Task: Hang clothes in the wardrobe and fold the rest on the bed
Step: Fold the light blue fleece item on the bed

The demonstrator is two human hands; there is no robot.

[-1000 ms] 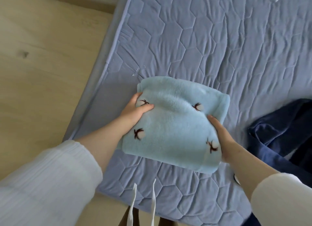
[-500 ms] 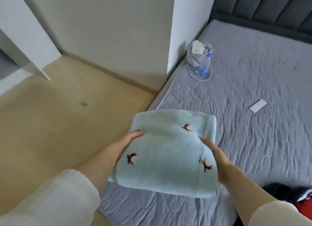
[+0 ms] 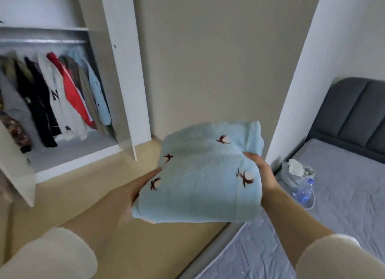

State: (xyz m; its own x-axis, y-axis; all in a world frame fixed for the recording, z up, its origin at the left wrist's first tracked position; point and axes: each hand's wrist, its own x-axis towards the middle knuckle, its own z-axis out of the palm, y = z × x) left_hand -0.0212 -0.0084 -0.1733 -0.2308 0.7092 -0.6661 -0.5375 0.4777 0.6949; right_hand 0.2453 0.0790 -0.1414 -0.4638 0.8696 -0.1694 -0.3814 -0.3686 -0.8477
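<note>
Folded fleece (image 3: 200,174): pale blue with small dark sprig marks; I hold it in the air between both hands, above the floor beside the bed's edge, far end tilted up.
Left hand (image 3: 143,187): I grip the fleece's left edge, thumb along the top, fingers hidden beneath.
Right hand (image 3: 261,174): I clasp the right edge, fingers curled over the fabric, which bunches there.
Wardrobe (image 3: 79,159): open, ahead to my left, well apart from the fleece.
Hanging clothes (image 3: 62,95): a row on the rail, with black, white, red and pale blue among them.
Wardrobe door (image 3: 123,80): white, swung outward beside the beige wall.
Bed (image 3: 350,185): to my right, with a grey quilted cover and a dark padded headboard (image 3: 358,112).
Bag (image 3: 291,174): grey, on the bed near the wall, with a plastic bottle (image 3: 304,192) against it.
Floor (image 3: 83,195): light wood.
</note>
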